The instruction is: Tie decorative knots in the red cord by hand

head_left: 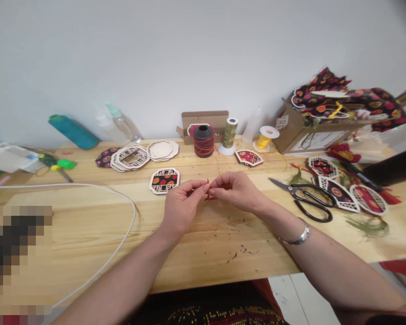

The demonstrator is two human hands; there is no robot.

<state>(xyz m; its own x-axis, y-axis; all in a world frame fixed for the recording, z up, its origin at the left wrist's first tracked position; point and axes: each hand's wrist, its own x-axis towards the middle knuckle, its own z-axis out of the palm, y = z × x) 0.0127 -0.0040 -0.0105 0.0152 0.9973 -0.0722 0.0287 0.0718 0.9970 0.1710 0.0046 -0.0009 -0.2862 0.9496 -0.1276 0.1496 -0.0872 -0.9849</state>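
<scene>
The left hand (182, 201) and the right hand (239, 192) each pinch a bit of red string (210, 196) with thumb and finger. The string is between them, over the wooden table (182, 266). Just by the left hand lies a flat patterned piece (164, 181). Behind the hands stands a dark spool (203, 142) with red thread. Black scissors (313, 189) lie to the right. A white cord (134, 212) curves on the left.

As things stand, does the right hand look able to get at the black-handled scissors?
Probably yes: the scissors lie to the right of the right hand, with nothing visible on top of them. But both hands are busy with red cord, so it would likely need to let go first.
</scene>
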